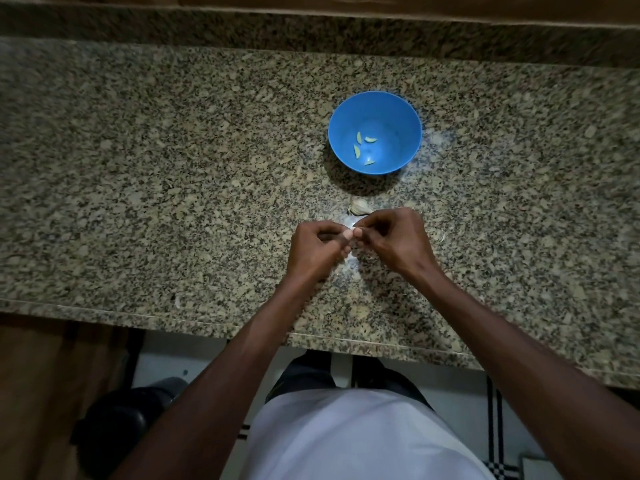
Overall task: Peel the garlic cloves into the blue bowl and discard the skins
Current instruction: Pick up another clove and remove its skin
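My left hand (317,249) and right hand (393,242) meet fingertip to fingertip over the counter, both pinching one small pale garlic clove (352,231); most of it is hidden by my fingers, only a whitish sliver shows. Can't tell how much skin is still on it. Just under the pinch, white papery skins (351,261) lie on the stone, blurry, count unclear. Another scrap of skin (442,237) sits just right of my right hand, and one more (177,301) well off to the lower left near the counter edge. Just beyond the pinch, one partial garlic bulb (360,207), off-white, papery, lying on its side. Farther beyond it, one blue bowl (405,119), round, plastic-looking, upright, holding four peeled cloves (356,151), pale yellow-green, crescent shaped, lying apart from each other on the bottom. Surface is a speckled grey-tan granite countertop (138,168) with a raised back ledge; brown wood beyond that. Dim light. Below the counter edge, white tiled floor and a dark round object at lower left
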A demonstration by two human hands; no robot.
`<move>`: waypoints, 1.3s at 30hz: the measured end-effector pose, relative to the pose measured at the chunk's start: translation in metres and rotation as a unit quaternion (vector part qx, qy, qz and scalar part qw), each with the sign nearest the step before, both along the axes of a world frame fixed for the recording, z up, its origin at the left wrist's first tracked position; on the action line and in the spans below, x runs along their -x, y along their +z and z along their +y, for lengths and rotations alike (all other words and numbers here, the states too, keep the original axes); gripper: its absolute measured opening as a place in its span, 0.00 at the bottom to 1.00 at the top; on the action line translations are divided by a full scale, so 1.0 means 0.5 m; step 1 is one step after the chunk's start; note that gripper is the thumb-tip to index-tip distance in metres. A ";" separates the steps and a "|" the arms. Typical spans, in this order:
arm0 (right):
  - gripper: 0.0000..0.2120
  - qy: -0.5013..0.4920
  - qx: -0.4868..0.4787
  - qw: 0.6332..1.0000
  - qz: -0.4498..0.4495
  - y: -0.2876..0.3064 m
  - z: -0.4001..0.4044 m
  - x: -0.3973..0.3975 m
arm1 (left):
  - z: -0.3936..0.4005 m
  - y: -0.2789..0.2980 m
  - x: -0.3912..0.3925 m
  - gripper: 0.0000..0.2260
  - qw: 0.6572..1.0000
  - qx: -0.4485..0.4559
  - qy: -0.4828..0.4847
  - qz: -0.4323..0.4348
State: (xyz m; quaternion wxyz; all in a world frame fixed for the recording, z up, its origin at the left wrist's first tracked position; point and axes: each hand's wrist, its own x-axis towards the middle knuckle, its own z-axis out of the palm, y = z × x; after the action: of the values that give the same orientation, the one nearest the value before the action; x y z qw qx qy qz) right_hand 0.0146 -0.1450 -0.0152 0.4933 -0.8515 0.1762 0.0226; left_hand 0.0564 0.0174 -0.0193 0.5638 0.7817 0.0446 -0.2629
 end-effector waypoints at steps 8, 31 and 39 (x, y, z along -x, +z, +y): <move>0.11 -0.100 -0.289 0.952 0.020 -0.008 0.007 0.012 | -0.017 -0.004 0.016 0.05 0.989 0.110 0.077 0.063; 0.14 -0.060 -0.350 0.932 0.075 -0.009 -0.026 0.035 | -0.004 -0.020 0.030 0.08 0.997 -0.003 -0.041 -0.062; 0.07 -0.086 -0.406 0.902 0.116 -0.008 -0.019 0.026 | 0.000 -0.007 0.026 0.07 0.997 0.007 -0.054 -0.051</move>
State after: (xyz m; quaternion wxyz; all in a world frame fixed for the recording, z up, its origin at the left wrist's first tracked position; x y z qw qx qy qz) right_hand 0.0017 -0.1543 -0.0190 0.7724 -0.5503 0.2803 0.1480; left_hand 0.0435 0.0173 -0.0229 0.5563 0.7912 -0.0283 -0.2525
